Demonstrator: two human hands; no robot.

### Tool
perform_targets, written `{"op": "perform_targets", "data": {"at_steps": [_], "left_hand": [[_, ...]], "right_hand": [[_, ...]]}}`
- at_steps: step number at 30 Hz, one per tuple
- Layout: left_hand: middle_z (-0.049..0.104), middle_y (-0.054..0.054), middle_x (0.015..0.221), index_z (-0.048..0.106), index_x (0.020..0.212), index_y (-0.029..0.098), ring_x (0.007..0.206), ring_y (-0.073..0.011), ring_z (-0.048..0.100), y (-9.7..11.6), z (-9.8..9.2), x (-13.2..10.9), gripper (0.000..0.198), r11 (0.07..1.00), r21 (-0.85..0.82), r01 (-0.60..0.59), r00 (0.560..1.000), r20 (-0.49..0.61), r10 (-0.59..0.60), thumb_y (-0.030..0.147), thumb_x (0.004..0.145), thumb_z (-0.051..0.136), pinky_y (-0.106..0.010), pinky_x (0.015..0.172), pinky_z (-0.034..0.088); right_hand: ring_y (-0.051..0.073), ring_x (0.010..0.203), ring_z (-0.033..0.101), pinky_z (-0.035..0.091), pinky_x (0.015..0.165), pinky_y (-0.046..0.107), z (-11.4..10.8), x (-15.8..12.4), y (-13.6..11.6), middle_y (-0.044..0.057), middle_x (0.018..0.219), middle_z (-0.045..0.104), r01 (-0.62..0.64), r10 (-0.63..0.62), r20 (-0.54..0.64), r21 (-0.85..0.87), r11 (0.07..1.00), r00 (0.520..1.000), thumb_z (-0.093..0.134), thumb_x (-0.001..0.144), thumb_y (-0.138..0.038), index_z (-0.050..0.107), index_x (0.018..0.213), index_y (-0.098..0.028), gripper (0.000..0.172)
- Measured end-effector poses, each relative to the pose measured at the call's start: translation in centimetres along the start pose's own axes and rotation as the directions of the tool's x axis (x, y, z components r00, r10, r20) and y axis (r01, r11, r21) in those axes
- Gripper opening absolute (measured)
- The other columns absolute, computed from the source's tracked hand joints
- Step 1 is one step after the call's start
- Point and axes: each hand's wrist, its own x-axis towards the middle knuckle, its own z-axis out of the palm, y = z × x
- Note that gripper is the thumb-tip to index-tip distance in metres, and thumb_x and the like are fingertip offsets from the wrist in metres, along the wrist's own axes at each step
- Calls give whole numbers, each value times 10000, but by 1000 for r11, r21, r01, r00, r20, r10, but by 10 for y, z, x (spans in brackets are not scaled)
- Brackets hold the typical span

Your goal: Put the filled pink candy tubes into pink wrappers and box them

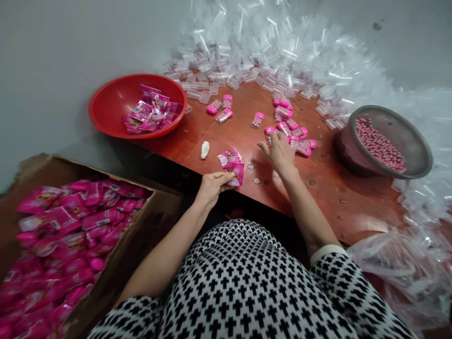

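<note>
My left hand (pixel 213 188) pinches a small pink printed packet (pixel 236 173) between thumb and fingers at the table's front edge. A few more pink packets (pixel 230 156) lie just beyond it on the table. My right hand (pixel 280 151) reaches over a group of small clear containers with pink caps (pixel 283 113), which hold pink beads or candies. Its thumb is spread from the fingers, and the fingertips are at one pink-capped container (pixel 270 131); whether they touch it is hard to see. Several like containers (pixel 224 115) lie farther back.
A red bowl (pixel 106 127) of pink packets stands at the left, above a cardboard box (pixel 141 207) full of packed pink containers. Clear empty tubes (pixel 254 52) are heaped along the back. At right are a grey bowl (pixel 416 146) of pink beads and a plastic bag (pixel 395 263).
</note>
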Motion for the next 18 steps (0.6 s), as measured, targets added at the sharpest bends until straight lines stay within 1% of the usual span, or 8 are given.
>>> {"op": "perform_targets", "data": {"at_steps": [2, 4, 7, 9, 11, 14, 16, 18], "left_hand": [[683, -54, 615, 707, 632, 96, 558, -125, 630, -2, 2, -1, 324, 998, -63, 17, 999, -27, -18, 308, 462, 884, -243, 574, 558], [677, -46, 610, 668, 583, 98, 549, -121, 627, -2, 4, 0, 285, 991, -131, 34, 998, -49, -41, 255, 477, 880, -238, 558, 557], [665, -33, 605, 637, 587, 100, 525, -105, 613, 0, 4, 3, 224, 971, -236, 47, 993, -96, -72, 204, 572, 835, -217, 516, 546], [652, -23, 600, 638, 626, 98, 519, -98, 608, 2, 5, 5, 167, 954, -298, 40, 991, -112, -77, 180, 658, 780, -214, 511, 549], [662, -30, 630, 648, 678, 94, 553, -110, 632, 4, 7, 8, 104, 937, -345, 44, 990, -113, -88, 152, 726, 718, -228, 534, 564], [688, -51, 698, 655, 728, 90, 626, -140, 670, 5, 13, 9, 54, 914, -402, 64, 985, -120, -122, 103, 779, 640, -269, 592, 586], [684, -44, 685, 643, 710, 97, 621, -136, 667, 6, 16, 9, 80, 903, -425, 67, 983, -128, -133, 83, 786, 624, -280, 621, 589], [674, -30, 660, 635, 699, 107, 596, -120, 654, 5, 16, 8, 89, 900, -429, 73, 979, -140, -146, 85, 786, 637, -267, 631, 582]], "right_hand": [[370, 1132, 514, 438, 860, 515, 1, 7, 17, 233, 1320, 513, 3, -9, -35, -177, 984, 999, 544, 860, -299, 545, 1216, -120, 399], [353, 1141, 514, 411, 914, 538, 4, 3, 33, 227, 1271, 560, 101, -97, 33, -209, 973, 995, 445, 874, -185, 564, 1182, -103, 340], [276, 1170, 523, 375, 1013, 499, 7, -18, 55, 152, 1185, 639, 384, -373, 159, -44, 922, 914, 346, 845, -76, 614, 1082, -143, 364], [253, 1236, 492, 345, 1061, 487, 4, -35, 64, 117, 1215, 638, 467, -472, 127, 71, 881, 872, 359, 829, -83, 630, 1029, -173, 349], [253, 1238, 502, 368, 1046, 479, -1, -48, 67, 124, 1242, 624, 374, -376, -1, 111, 921, 927, 381, 864, -160, 620, 1045, -175, 300], [273, 1036, 613, 459, 905, 458, -7, -54, 59, 174, 1158, 645, 0, 11, -133, 82, 997, 991, 427, 909, -384, 565, 1141, -139, 365], [298, 958, 629, 466, 848, 464, -7, -50, 51, 186, 1076, 661, -183, 182, -91, 2, 983, 979, 480, 873, -513, 551, 1144, -122, 482], [326, 978, 618, 456, 840, 468, -4, -42, 44, 204, 1063, 654, -228, 228, -11, -90, 969, 974, 538, 827, -557, 563, 1088, -117, 512]]}}
